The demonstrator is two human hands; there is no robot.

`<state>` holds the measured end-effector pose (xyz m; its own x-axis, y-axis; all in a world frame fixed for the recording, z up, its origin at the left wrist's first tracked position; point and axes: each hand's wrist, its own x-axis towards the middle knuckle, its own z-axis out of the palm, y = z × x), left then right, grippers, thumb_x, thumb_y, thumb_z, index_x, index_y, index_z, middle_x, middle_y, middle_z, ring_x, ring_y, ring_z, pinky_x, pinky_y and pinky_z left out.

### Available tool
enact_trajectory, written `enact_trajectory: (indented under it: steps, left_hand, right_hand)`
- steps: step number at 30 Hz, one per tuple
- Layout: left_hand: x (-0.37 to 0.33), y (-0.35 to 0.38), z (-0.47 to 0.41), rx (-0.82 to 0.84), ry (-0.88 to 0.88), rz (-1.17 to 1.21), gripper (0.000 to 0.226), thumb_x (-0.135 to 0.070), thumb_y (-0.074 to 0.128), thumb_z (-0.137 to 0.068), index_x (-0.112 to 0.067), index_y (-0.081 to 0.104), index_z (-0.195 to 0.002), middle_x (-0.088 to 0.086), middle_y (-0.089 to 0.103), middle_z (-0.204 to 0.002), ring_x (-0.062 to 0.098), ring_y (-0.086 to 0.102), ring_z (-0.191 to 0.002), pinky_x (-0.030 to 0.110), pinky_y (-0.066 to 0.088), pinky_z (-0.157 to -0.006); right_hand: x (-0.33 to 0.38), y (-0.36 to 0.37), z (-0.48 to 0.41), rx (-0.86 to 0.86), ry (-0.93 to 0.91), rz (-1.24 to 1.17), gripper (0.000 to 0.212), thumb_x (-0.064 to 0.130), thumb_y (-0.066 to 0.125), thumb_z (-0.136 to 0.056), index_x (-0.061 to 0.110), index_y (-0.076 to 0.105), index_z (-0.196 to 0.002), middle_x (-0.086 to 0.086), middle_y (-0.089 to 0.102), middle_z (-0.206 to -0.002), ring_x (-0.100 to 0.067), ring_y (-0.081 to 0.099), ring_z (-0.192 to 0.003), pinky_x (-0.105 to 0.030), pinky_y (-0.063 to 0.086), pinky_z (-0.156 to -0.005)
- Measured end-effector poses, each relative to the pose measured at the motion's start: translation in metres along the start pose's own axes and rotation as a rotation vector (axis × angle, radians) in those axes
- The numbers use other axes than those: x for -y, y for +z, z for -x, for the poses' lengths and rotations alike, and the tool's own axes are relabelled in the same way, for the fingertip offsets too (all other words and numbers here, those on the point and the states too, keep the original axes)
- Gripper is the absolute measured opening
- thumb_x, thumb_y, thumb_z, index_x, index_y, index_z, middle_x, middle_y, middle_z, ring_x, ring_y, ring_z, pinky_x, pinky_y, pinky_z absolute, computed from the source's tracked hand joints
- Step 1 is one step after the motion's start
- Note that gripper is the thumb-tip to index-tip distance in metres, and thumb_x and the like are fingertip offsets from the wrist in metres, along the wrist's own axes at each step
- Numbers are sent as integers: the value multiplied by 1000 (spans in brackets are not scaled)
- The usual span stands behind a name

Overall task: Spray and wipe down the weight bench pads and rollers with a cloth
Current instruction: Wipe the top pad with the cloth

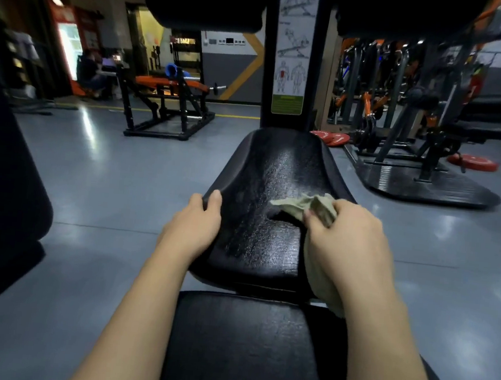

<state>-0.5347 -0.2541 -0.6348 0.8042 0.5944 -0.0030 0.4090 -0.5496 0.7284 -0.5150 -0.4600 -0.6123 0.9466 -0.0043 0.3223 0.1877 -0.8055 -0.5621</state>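
Right of centre, the right hand is bunching the cloth in curled fingers against the seat pad; the left hand is gripping that pad's left edge, thumb on top. The cloth is looking soft and light, best held wadded. The pad is glistening, probably slick; its rounded edges are falling away to open floor on both sides

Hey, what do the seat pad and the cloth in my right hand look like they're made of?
The seat pad looks like black vinyl or faux leather: pebbled grain, glossy wet-looking sheen. The cloth seems soft woven or terry fabric, pale greenish, matte, bunching into folds in the right hand.
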Motion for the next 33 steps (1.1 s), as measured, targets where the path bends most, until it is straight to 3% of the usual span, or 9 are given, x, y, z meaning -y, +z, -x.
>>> enact_trajectory:
  steps: [6, 9, 14, 18, 22, 24, 28, 31, 33]
  left_hand:
    - [19, -7, 8, -10, -65, 451, 41, -57, 49, -101, -23, 65, -115, -2, 68, -117, 20, 62, -106, 39, 49, -95]
    - [32, -17, 5, -64, -132, 503, 51, -62, 55, -91, -13, 69, -93, 9, 74, -100, 33, 69, -94, 49, 58, -91]
    - [46, -26, 16, -81, -97, 451, 34, -56, 54, -98, -23, 66, -96, 9, 74, -101, 35, 70, -98, 52, 58, -90]
    - [45, -27, 23, -35, -28, 488, 36, -62, 56, -94, -30, 68, -106, -3, 73, -103, 22, 69, -97, 47, 60, -87]
    - [48, -25, 23, 28, 32, 404, 81, -88, 62, -62, -41, 59, -127, -5, 72, -111, 15, 69, -104, 46, 55, -97]
    - [48, -21, 22, 43, 61, 333, 92, -90, 68, -55, -41, 55, -133, -6, 70, -119, 16, 68, -110, 46, 54, -100]
    - [43, -15, 24, 24, 97, 283, 67, -70, 77, -73, -35, 54, -125, -16, 68, -115, 9, 66, -108, 41, 53, -101]
    - [41, -13, 24, 50, 102, 278, 68, -69, 78, -73, -35, 51, -125, -20, 65, -113, 8, 65, -109, 40, 52, -102]
    - [41, -14, 25, 90, 111, 278, 75, -73, 81, -65, -38, 49, -123, -23, 63, -113, 6, 64, -110, 38, 51, -103]
  right_hand:
    - [12, 1, 9, 85, -126, 79, 24, 40, 58, -89, 20, 52, -78, 2, 58, -79, -24, 51, -69, -34, 36, -59]
    - [22, 4, 12, 102, -223, 131, 24, 41, 59, -88, 22, 50, -77, 4, 58, -85, -27, 53, -75, -36, 36, -60]
    - [47, 34, 28, 84, -462, 70, 20, 46, 57, -91, 27, 59, -96, 6, 57, -108, -28, 57, -104, -41, 43, -84]
    - [63, 50, 39, 257, -600, 120, 48, 62, 55, -87, 39, 54, -129, 7, 42, -114, -21, 40, -114, -40, 29, -97]
    - [45, 20, 29, 558, -569, 97, 93, 67, 72, -70, 56, 23, -149, 15, 25, -132, -13, 28, -125, -31, 24, -100]
    - [36, 6, 22, 530, -506, 166, 103, 63, 76, -63, 60, 19, -149, 17, 12, -145, -17, 22, -134, -32, 24, -107]
    - [20, -9, 14, 327, -296, 229, 90, 35, 75, -76, 59, 26, -148, 13, 10, -149, -25, 19, -132, -43, 25, -114]
    - [5, -6, 7, 168, -73, 118, 60, 25, 67, -84, 37, 49, -140, -1, 23, -118, -30, 31, -106, -44, 35, -104]
    - [3, 1, 3, 35, 0, 15, 40, 22, 62, -90, 25, 57, -130, -5, 27, -117, -37, 44, -104, -44, 40, -98]
